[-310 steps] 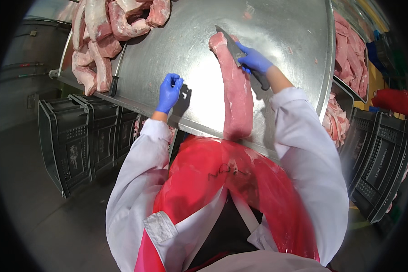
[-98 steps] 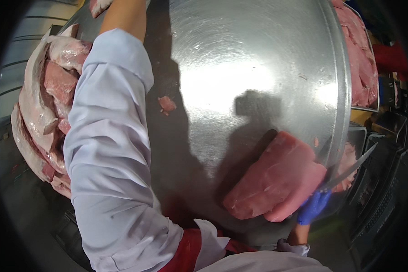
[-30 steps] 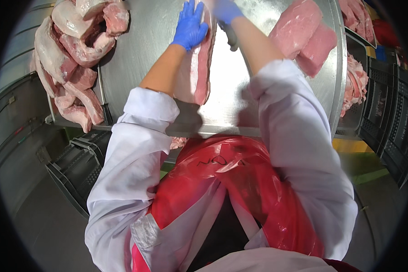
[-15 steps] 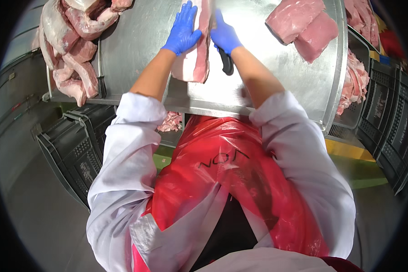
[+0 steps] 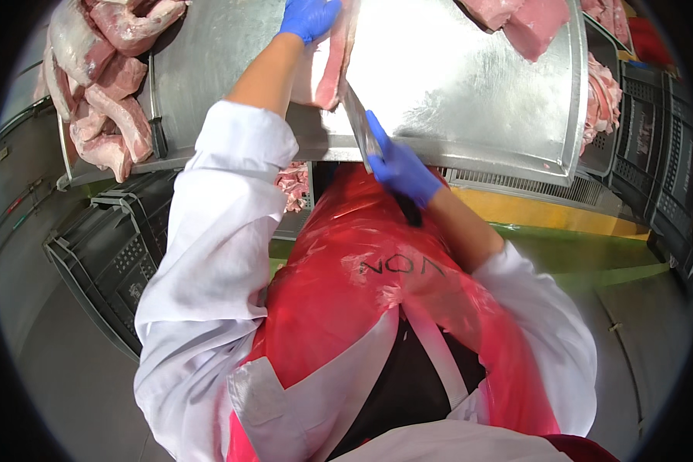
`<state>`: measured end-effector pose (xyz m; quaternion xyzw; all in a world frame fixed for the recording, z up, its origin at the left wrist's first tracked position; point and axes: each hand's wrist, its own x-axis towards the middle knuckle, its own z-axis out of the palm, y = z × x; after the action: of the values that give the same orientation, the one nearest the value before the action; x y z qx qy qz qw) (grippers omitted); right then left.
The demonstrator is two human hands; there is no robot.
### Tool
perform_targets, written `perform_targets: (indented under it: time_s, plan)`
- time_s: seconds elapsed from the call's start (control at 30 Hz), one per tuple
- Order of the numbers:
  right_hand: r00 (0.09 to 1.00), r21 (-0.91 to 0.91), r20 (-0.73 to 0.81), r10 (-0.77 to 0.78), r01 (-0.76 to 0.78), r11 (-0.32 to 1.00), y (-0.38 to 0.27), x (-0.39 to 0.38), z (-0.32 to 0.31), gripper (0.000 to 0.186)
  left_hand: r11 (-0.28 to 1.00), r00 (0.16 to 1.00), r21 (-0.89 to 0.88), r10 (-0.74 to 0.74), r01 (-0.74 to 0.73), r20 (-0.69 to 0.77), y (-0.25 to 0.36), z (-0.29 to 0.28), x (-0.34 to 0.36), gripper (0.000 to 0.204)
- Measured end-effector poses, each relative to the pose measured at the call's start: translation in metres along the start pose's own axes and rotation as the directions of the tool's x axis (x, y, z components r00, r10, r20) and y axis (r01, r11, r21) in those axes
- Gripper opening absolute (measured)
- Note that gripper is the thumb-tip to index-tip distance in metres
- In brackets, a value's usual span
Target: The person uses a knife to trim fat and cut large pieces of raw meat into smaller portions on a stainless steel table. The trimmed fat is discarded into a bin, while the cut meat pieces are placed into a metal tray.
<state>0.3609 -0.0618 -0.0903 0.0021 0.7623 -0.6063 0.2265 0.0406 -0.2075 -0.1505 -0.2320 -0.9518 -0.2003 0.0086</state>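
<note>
My left hand (image 5: 309,17), in a blue glove, rests on a long slab of pink meat with a white fat side (image 5: 327,73) at the top centre of the steel worktable (image 5: 470,100). Its thumb is apart; the fingertips run past the frame's top edge. My gloved right hand (image 5: 402,171) grips a dark-handled knife (image 5: 359,123) at the table's front edge, the blade angled up toward the slab's near end. Whether blade and meat touch I cannot tell. Two thick boneless meat pieces (image 5: 531,27) lie at the back right.
A heap of fatty meat cuts (image 5: 115,115) is at the left. Trimmings sit at the right (image 5: 599,100) and below the table (image 5: 291,185). A tray of meat (image 5: 602,11) is at upper right. Grey crates stand left (image 5: 119,254) and right (image 5: 643,146).
My right hand has drawn the knife down from beside the slab toward the front edge and my body. My left hand and the slab appear higher in view, as does the table.
</note>
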Motion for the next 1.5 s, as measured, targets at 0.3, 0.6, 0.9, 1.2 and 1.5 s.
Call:
perform_targets:
  time_s: [0.3, 0.6, 0.9, 1.2, 1.5]
  plan:
    - [0.894, 0.173, -0.259, 0.366, -0.329, 0.928, -0.078, -0.114, -0.152, 0.081, 0.869, 0.87, 0.275, -0.464, 0.411, 0.166, 0.056, -0.049, 0.05, 0.097]
    - [0.869, 0.35, -0.324, 0.374, -0.258, 0.901, -0.031, -0.109, -0.194, 0.084, 0.051, 0.685, -0.7, -0.264, 0.713, 0.679, -0.039, -0.063, 0.015, 0.031]
    - [0.909, 0.085, -0.318, 0.269, -0.255, 0.963, -0.024, -0.004, -0.277, 0.083, 0.924, 0.948, 0.311, 0.129, -0.221, 0.291, 0.087, -0.073, 0.05, 0.054]
    - [0.989, 0.411, -0.021, 0.144, -0.123, 0.903, -0.054, 0.169, -0.21, 0.08, 0.444, 0.923, -0.83, -0.328, 0.339, 0.201, -0.028, -0.134, 0.044, 0.031]
    - [0.828, -0.037, 0.528, 0.189, -0.201, 0.979, -0.077, 0.237, -0.093, 0.085, 0.65, 0.995, -0.754, -0.085, 0.093, 0.05, 0.021, -0.166, 0.054, 0.041]
